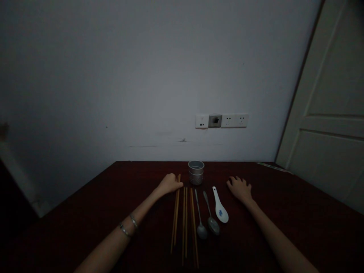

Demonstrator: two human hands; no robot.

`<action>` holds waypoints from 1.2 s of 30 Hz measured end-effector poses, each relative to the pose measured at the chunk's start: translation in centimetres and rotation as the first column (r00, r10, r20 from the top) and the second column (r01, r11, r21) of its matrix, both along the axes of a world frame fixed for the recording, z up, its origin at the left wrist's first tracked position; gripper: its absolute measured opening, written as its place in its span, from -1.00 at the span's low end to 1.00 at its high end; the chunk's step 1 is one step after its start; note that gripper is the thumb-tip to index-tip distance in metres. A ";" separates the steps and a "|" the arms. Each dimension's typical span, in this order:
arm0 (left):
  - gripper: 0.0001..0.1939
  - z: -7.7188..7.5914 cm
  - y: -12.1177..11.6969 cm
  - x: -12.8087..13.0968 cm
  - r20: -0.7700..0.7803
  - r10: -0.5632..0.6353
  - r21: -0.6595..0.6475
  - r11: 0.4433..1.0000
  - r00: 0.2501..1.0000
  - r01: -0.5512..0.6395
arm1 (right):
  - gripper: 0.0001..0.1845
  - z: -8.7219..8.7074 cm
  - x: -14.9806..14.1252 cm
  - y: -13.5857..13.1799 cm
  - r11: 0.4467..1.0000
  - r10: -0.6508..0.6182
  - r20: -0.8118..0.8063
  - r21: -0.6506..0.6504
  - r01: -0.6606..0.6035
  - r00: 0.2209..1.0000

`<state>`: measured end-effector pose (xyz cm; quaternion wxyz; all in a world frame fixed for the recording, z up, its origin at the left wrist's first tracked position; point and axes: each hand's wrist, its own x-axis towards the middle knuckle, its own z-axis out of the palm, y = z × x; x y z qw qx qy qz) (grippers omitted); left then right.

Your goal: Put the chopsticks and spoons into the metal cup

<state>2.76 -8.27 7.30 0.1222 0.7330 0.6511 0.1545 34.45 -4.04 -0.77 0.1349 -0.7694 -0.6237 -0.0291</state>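
My left hand (170, 183) is closed around the upper part of the leftmost pair of chopsticks (175, 220); their tips poke out above the thumb. Two more pairs lie to its right, a middle pair of chopsticks (184, 223) and a right pair of chopsticks (194, 227). Beside them are a long-handled metal spoon (201, 231), a second metal spoon (213, 225) and a white ceramic soup spoon (221, 212) with a blue mark. Behind this row stands a grey metal cup (196, 173). Flat on the table, fingers spread, my right hand (240, 188) rests right of the soup spoon.
The dark red table (113, 197) meets a pale wall (142, 76) at its far edge. Sockets (234, 121) sit on the wall above the cup. A flat strip (274, 167) lies at the far right corner, near a panelled door (332, 113).
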 end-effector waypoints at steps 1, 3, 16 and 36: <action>-0.74 0.9 0.0 0.0 0.037 0.004 0.027 1.000 0.999 -0.005 | -0.52 0.0 0.1 0.0 1.000 -0.002 -0.005 -0.002 0.002 1.000; -0.73 3.0 0.0 0.3 0.127 -0.003 0.091 0.996 0.992 -0.008 | -0.52 0.2 0.3 0.0 1.000 -0.008 -0.026 -0.005 0.007 1.000; -0.76 8.8 -2.0 4.2 0.296 -0.198 0.476 0.879 0.934 0.036 | -0.64 14.2 -4.6 -3.8 0.852 0.523 -0.688 0.433 -0.295 0.503; -0.81 8.9 -7.5 7.2 0.075 -0.234 0.449 0.876 0.969 0.177 | -0.74 17.8 -10.5 -10.0 0.717 0.666 -0.734 0.580 -0.387 0.135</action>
